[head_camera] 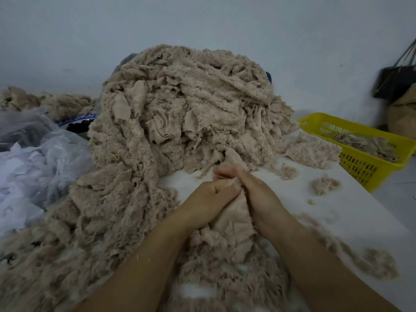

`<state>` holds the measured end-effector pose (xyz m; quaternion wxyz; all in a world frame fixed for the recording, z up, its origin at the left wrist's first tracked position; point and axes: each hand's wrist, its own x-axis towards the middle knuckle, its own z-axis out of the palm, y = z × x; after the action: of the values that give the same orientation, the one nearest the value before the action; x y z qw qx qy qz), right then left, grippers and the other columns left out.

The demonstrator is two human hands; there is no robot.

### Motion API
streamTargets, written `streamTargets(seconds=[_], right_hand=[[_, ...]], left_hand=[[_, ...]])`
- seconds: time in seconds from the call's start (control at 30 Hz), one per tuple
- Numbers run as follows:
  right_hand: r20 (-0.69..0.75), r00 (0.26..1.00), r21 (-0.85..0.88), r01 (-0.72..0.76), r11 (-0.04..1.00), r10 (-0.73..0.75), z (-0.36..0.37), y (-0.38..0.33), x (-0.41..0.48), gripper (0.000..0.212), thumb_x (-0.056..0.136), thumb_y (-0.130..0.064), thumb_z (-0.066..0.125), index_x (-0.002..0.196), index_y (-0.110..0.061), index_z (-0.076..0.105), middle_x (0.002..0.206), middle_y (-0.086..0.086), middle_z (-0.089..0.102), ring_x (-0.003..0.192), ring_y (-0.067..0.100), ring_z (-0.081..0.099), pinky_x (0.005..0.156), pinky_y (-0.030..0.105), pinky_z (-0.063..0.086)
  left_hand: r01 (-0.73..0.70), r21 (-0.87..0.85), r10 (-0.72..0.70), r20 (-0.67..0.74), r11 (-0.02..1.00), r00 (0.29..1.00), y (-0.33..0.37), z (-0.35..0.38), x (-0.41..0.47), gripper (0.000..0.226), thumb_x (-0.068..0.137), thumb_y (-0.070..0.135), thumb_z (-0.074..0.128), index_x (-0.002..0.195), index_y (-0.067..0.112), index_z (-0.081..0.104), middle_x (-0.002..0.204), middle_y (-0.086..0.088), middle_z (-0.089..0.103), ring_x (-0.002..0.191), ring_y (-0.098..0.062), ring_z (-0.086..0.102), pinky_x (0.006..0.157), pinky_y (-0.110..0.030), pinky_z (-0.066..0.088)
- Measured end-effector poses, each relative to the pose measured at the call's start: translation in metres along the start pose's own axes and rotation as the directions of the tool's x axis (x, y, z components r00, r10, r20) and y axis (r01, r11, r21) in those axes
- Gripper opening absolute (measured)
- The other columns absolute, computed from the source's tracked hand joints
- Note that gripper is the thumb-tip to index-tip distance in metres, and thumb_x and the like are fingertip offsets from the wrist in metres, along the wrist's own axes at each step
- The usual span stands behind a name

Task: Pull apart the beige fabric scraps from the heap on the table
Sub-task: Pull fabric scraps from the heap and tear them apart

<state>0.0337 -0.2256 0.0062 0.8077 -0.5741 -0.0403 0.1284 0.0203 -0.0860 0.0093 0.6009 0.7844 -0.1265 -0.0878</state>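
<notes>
Head view: my left hand (pixel 208 200) and right hand (pixel 262 195) both pinch one beige scrap (pixel 236 213) held between them, just in front of the heap (pixel 186 109) on the table (pixel 351 212); a basket (pixel 358 167) stands at the right.

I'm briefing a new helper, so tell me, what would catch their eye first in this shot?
The big heap of beige fabric scraps fills the middle of the white table. In front of it, the left hand and right hand grip one scrap together. A yellow basket sits at the right edge.
</notes>
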Motion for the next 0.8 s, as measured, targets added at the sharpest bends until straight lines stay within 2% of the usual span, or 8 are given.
streamTargets(seconds=[0.13,0.2,0.3,0.4,0.53,0.63,0.7,0.8], right_hand=[[-0.135,0.990,0.356,0.009,0.934,0.042,-0.018,-0.006,0.013,0.043,0.104,-0.042,0.040,0.117,-0.010,0.066,0.104,0.005,0.076,0.087,0.015,0.073,0.067,0.025,0.059],[-0.212,0.977,0.400,0.058,0.915,0.031,-0.029,-0.009,0.015,0.041,0.102,-0.045,0.041,0.118,-0.011,0.059,0.107,0.007,0.076,0.087,0.016,0.074,0.067,0.026,0.059],[-0.093,0.996,0.193,0.022,0.981,-0.004,-0.026,-0.008,0.007,0.074,0.091,-0.068,0.041,0.125,-0.007,0.060,0.120,0.007,0.072,0.108,0.020,0.069,0.080,0.029,0.058],[0.122,0.992,-0.178,0.018,0.984,0.004,-0.003,0.004,-0.002,0.085,0.069,-0.087,0.052,0.122,-0.022,0.064,0.119,-0.004,0.072,0.112,0.014,0.067,0.089,0.027,0.056],[0.332,0.943,-0.460,0.150,0.875,0.014,0.015,0.007,-0.011,0.057,0.069,-0.073,0.068,0.118,-0.050,0.052,0.115,-0.036,0.062,0.109,-0.015,0.057,0.084,0.006,0.046],[0.426,0.901,-0.722,0.289,0.629,0.076,0.006,0.011,-0.012,0.034,0.078,-0.063,0.070,0.104,-0.051,0.053,0.108,-0.033,0.055,0.103,-0.010,0.053,0.083,0.009,0.045],[0.483,0.874,-0.790,0.412,0.454,0.048,0.006,0.014,-0.012,0.017,0.093,-0.042,0.065,0.090,-0.029,0.055,0.096,-0.017,0.048,0.094,0.004,0.044,0.082,0.021,0.038],[0.296,0.948,-0.587,0.278,0.761,-0.118,0.010,0.004,-0.014,0.029,0.098,-0.030,0.060,0.085,-0.005,0.058,0.084,0.010,0.057,0.079,0.013,0.051,0.072,0.030,0.040]], left_hand=[[0.023,-0.118,-0.026,-0.029,0.993,0.999,0.005,-0.001,-0.003,0.055,0.085,0.057,0.064,0.089,0.003,0.070,0.085,-0.010,0.069,0.077,-0.025,0.063,0.073,-0.034,0.049],[0.031,-0.399,-0.105,-0.165,0.916,0.981,0.006,-0.008,-0.002,0.036,0.089,0.050,0.066,0.091,0.017,0.079,0.094,-0.012,0.075,0.089,-0.027,0.071,0.080,-0.034,0.056],[-0.031,-0.745,-0.239,-0.253,0.667,0.938,0.006,-0.023,0.001,0.045,0.098,0.046,0.056,0.113,0.007,0.073,0.112,-0.022,0.071,0.110,-0.038,0.067,0.099,-0.048,0.052],[-0.079,-0.838,-0.273,-0.262,0.539,0.925,0.005,-0.029,0.004,0.042,0.102,0.038,0.050,0.096,0.005,0.075,0.084,-0.009,0.076,0.075,-0.019,0.075,0.061,-0.029,0.060],[-0.078,-0.900,-0.298,-0.222,0.428,0.928,0.003,-0.028,0.006,0.044,0.101,0.042,0.048,0.108,0.006,0.072,0.089,-0.009,0.077,0.076,-0.020,0.076,0.058,-0.030,0.059],[-0.142,-0.937,-0.277,-0.236,0.320,0.931,0.002,-0.034,0.009,0.051,0.103,0.040,0.046,0.090,0.003,0.078,0.082,-0.009,0.076,0.070,-0.017,0.075,0.054,-0.027,0.058],[-0.214,-0.959,-0.248,-0.256,0.183,0.934,0.003,-0.039,0.010,0.039,0.101,0.027,0.053,0.083,0.001,0.076,0.080,-0.009,0.074,0.065,-0.014,0.072,0.053,-0.024,0.058],[-0.268,-0.930,-0.261,-0.331,0.251,0.907,0.002,-0.043,0.010,0.017,0.099,0.019,0.054,0.090,0.010,0.066,0.075,-0.002,0.065,0.049,-0.005,0.059,0.043,-0.018,0.051]])
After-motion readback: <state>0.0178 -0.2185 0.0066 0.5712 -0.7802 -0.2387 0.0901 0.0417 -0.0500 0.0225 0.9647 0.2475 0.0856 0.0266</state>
